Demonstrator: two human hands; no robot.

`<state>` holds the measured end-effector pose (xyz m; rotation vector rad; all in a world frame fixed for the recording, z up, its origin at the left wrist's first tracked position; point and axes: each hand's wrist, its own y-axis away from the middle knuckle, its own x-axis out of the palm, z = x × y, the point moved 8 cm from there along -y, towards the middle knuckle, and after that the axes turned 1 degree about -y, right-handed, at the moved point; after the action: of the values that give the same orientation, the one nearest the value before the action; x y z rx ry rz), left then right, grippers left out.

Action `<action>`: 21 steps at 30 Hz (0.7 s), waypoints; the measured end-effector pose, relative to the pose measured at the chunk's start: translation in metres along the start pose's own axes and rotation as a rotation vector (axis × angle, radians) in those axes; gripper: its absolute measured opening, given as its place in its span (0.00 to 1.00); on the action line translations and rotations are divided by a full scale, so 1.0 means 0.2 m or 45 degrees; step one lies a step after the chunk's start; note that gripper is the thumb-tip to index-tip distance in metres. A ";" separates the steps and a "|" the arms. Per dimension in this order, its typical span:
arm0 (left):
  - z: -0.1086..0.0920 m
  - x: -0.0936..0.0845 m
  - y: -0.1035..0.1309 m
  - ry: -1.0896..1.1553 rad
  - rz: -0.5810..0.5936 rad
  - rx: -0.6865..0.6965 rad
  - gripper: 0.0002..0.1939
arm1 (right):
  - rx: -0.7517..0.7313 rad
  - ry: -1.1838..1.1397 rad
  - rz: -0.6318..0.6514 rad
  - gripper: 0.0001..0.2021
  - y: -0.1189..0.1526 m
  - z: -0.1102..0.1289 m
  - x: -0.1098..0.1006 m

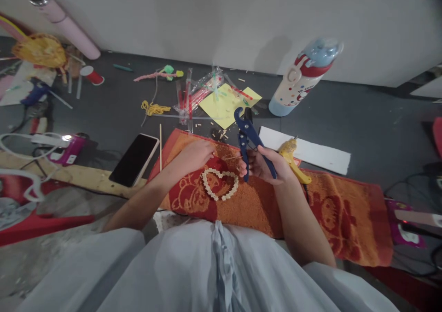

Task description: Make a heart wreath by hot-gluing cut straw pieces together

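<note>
My right hand (271, 164) is wrapped around a blue-handled pipe cutter (250, 130) with a hooked jaw, which points away from me. My left hand (200, 155) rests low over the towel with its fingers pinched together. A thin pale stick (228, 158) runs from those fingertips toward my right hand; its ends are hard to make out. Just below both hands, a heart outline (206, 183) of short pale pieces lies on the orange and red towel (255, 210). Small cut bits (221, 133) are scattered beyond the towel's far edge.
Yellow paper (224, 118) and clear bags of red sticks (193, 102) lie ahead. A yellow glue gun (292, 160) and white strip (317, 153) sit right, near an upright bottle (300, 79). Left are a phone (134, 160), a wooden stick (160, 146) and yellow thread (154, 108).
</note>
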<state>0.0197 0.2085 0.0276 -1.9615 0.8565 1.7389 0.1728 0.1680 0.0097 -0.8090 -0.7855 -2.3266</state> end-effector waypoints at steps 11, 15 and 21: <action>0.02 -0.08 -0.07 0.132 0.010 -0.136 0.10 | -0.032 0.066 0.007 0.26 0.03 0.04 0.00; 0.16 -0.13 -0.15 0.248 -0.077 -0.295 0.10 | -0.042 0.034 -0.021 0.24 0.02 0.04 -0.02; 0.28 -0.10 -0.26 0.032 0.001 -0.314 0.11 | -0.039 -0.009 0.001 0.23 0.02 0.04 -0.03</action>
<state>0.0111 0.2872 0.0327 -2.1411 0.6770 1.9014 0.1815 0.1713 0.0123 -0.8305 -0.7545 -2.3415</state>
